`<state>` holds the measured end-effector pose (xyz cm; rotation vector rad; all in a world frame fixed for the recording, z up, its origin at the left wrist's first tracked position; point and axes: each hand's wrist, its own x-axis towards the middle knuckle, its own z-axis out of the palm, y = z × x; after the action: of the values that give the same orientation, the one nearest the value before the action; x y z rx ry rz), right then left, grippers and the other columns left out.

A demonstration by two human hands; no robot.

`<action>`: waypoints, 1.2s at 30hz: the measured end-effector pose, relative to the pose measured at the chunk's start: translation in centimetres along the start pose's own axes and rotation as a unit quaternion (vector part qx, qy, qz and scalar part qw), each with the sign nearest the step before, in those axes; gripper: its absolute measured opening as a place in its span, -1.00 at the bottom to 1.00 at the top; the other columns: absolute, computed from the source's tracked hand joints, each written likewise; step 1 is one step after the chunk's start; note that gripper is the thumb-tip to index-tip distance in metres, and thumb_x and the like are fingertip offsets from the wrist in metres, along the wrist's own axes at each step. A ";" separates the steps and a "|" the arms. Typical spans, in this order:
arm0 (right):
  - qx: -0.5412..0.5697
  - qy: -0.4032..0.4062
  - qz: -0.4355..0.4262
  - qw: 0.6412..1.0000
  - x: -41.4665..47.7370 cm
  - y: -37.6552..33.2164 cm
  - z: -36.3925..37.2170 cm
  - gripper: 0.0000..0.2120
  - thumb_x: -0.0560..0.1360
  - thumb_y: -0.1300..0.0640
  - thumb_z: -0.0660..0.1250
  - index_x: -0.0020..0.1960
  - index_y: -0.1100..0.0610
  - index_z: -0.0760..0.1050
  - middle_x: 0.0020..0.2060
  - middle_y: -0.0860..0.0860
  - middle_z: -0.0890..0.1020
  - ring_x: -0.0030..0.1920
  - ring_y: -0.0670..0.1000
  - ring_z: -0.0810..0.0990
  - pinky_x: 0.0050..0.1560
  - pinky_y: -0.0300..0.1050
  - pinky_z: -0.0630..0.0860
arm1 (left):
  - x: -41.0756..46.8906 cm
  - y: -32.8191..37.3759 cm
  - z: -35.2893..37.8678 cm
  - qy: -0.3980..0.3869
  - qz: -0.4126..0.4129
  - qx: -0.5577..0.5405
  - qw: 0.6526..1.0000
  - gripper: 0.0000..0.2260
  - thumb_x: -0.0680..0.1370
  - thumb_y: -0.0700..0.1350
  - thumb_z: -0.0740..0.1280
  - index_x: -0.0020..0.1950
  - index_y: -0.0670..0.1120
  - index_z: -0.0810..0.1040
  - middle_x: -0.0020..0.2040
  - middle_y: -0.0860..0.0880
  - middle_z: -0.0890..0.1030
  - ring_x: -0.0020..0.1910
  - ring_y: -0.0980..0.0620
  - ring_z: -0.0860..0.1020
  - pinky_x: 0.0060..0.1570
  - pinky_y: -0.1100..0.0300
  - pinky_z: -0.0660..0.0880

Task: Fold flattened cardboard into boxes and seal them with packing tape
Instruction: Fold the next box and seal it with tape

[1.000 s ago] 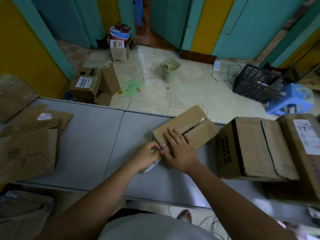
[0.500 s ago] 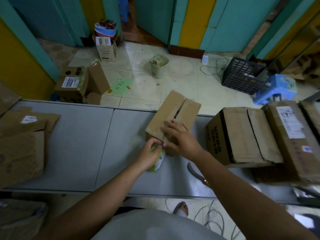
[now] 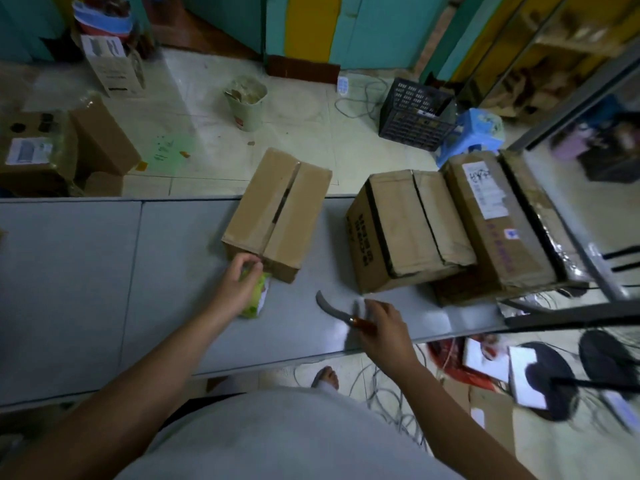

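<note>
A small folded cardboard box [image 3: 277, 211] lies on the grey table [image 3: 86, 271], its two top flaps closed with a dark slit between them. My left hand [image 3: 239, 285] grips a green-and-white tape roll [image 3: 256, 299] at the box's near corner. My right hand [image 3: 384, 323] is on the table to the right of the box, its fingers curled over the brown handle of a curved knife [image 3: 332, 308]. The blade points left. Motion blur hides how firmly the fingers hold the handle.
Two larger cardboard boxes [image 3: 408, 230] [image 3: 498, 216] sit on the table's right end beside a metal frame. Beyond the table, on the tiled floor, are more boxes [image 3: 38, 150], a bin [image 3: 247, 102], a black crate [image 3: 415, 116] and a blue stool [image 3: 474, 129]. Cables lie under the table.
My right hand left the box top and dropped to the knife on the table. The box has been turned lengthwise away from me. My left hand stays with the tape roll at its near corner.
</note>
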<state>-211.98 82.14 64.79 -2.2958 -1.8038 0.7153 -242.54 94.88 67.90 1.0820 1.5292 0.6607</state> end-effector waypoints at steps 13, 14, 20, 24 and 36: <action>0.110 -0.059 -0.006 0.992 -0.3 0.1 -0.7 -0.83 0.64 0.03 0.37 0.18 -0.14 0.45 0.00 -0.13 0.55 -0.07 -0.17 0.55 -0.02 -0.16 0.53 | 0.1 -0.6 -0.9 0.030 -0.038 -0.020 0.999 -0.78 0.68 -0.19 0.36 0.31 -0.09 0.48 -0.01 -0.10 0.62 -0.23 0.08 0.62 -0.30 0.23 0.47; 0.122 -0.067 -0.026 0.990 -0.6 -0.6 -1.2 -0.87 0.66 -0.02 0.33 0.17 -0.17 0.43 -0.06 -0.15 0.57 -0.11 -0.16 0.56 -0.11 -0.21 0.49 | 0.0 -0.6 -1.0 0.042 -0.042 -0.027 0.998 -0.73 0.66 -0.19 0.39 0.33 -0.10 0.43 -0.02 -0.13 0.60 -0.22 0.04 0.59 -0.31 0.21 0.45; 0.198 -0.067 -0.136 0.968 -1.1 -7.4 -5.3 -0.67 0.62 -0.35 0.15 0.32 -0.30 0.41 -0.05 -0.19 0.65 -0.08 -0.08 0.65 -0.17 -0.25 0.57 | -0.9 -0.4 -1.1 0.069 0.000 -0.077 0.995 -0.42 0.62 -0.27 0.44 0.50 0.08 0.24 0.06 -0.18 0.70 -0.09 -0.12 0.73 -0.04 -0.07 0.69; 0.153 -0.085 -0.194 0.965 1.1 -11.7 -6.5 -0.79 0.68 -0.18 0.22 0.31 -0.32 0.44 -0.15 -0.17 0.65 -0.19 -0.08 0.63 -0.27 -0.22 0.51 | -1.1 0.5 -2.0 -0.007 0.008 -0.056 0.998 -0.34 0.66 -0.23 0.37 0.55 0.39 0.25 0.37 -0.07 0.54 0.06 -0.08 0.71 -0.01 -0.05 0.66; 0.025 -0.148 -0.226 0.962 5.5 -17.0 -6.5 -0.82 0.70 0.00 0.24 0.19 -0.01 0.59 -0.25 -0.05 0.61 -0.27 -0.02 0.58 -0.24 -0.01 0.51 | -0.3 -0.1 -2.0 -0.061 0.025 -0.066 0.996 -0.26 0.66 -0.25 0.31 0.58 0.48 0.17 0.49 -0.03 0.44 -0.12 -0.02 0.78 -0.14 0.17 0.64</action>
<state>-223.12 93.21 75.50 -1.7090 -2.2924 1.0398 -244.49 94.87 68.41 1.0436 1.3388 0.7087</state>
